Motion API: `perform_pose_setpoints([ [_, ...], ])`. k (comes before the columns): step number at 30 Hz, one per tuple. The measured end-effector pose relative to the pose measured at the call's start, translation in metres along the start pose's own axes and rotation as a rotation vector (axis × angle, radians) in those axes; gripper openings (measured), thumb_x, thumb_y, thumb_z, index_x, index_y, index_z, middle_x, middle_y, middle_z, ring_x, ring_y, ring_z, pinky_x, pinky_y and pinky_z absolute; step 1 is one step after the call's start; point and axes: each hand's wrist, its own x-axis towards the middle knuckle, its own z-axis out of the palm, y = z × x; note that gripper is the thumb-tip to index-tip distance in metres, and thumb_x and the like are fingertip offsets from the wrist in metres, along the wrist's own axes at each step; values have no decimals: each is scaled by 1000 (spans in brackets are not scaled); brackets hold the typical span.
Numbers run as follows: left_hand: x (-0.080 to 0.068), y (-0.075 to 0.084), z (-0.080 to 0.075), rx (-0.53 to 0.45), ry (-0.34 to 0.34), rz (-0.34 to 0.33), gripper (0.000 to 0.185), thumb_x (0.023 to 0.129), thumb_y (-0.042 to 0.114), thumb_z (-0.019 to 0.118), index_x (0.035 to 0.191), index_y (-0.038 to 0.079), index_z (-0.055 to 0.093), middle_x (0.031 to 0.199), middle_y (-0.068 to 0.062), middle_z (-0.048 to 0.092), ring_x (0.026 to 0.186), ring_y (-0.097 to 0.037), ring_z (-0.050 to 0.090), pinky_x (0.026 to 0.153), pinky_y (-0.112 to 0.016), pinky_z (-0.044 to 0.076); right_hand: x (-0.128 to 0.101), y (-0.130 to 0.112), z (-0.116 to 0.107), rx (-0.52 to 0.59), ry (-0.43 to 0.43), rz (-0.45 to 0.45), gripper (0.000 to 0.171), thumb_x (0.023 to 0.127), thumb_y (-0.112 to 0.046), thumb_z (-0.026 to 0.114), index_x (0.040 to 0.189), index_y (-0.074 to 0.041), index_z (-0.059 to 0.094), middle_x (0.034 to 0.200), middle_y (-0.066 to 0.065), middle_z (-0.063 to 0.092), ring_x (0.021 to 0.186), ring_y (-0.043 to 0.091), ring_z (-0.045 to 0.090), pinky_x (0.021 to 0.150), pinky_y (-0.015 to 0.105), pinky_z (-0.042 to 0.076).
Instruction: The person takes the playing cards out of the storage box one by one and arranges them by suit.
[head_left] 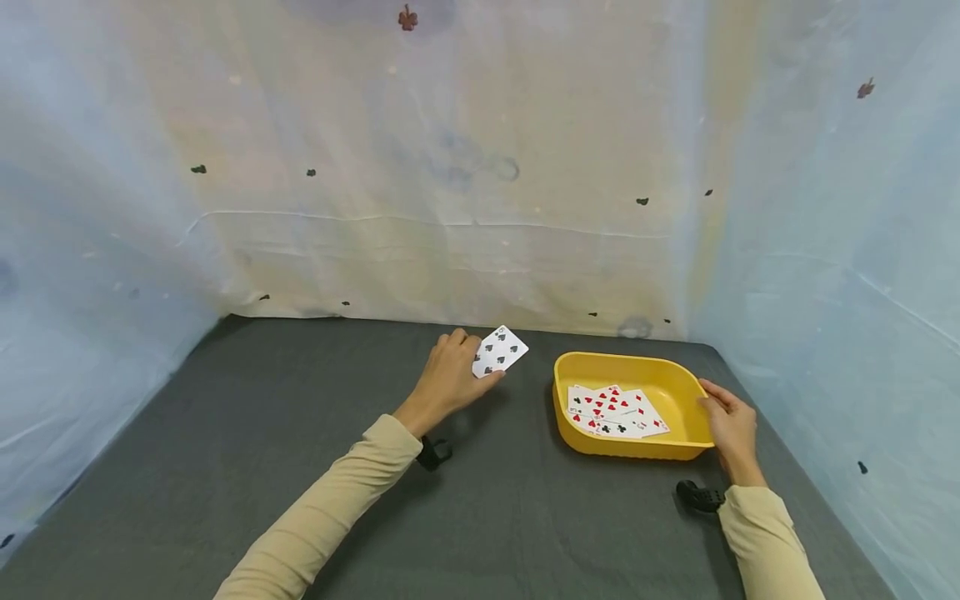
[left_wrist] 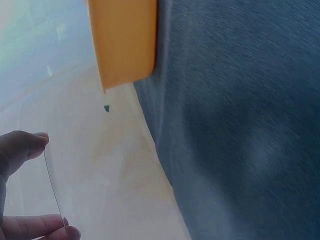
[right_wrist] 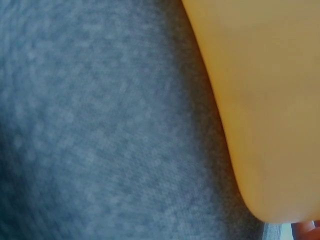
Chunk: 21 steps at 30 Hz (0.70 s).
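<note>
Nearest the person, two beige sleeves (head_left: 330, 508) reach out over a dark grey cloth-covered table (head_left: 225, 433), each wrist carrying a small black camera strap.

At about four o'clock from the middle of the table, the right hand (head_left: 729, 429) rests against the right end of a yellow tray (head_left: 678, 454). Its fingers curl over the tray's rim with the thumb on top, most likely to keep the light tray from sliding. The right wrist view shows only the tray's smooth outer wall (right_wrist: 265, 100) close against the grey cloth, with a sliver of fingertip at the bottom corner.

Inside the tray lies a loose pile of cards (head_left: 615, 412), face up and fanned untidily, red hearts and black clubs showing.

Just to the left of the tray, at about one o'clock from the table's centre, the left hand (head_left: 447, 379) holds a single playing card (head_left: 499, 351) lifted clear of the table. The card is pinched by its edges between thumb and fingertips, face up towards the head camera, showing black spade pips. In the left wrist view the card appears edge-on (left_wrist: 52, 187), spanned between the thumb (left_wrist: 20, 145) and a finger below, a grip that keeps its face readable.

Furthest off, pale blue and cream sheeting (head_left: 480, 208) with small dark marks walls in the table on three sides.
</note>
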Motion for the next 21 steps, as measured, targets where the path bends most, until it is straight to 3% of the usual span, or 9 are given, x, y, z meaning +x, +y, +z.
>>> perform_pose_setpoints([
  [21,-36,-46,-37,15,37,-123,55,78,37,81,107,-6,65,98,-18,59,78,-30,50,67,-41,42,0,0,0,61,-16,38,42,102,-21,48,141,-3,50,138,22,49,78,-6,53,67,13,49],
])
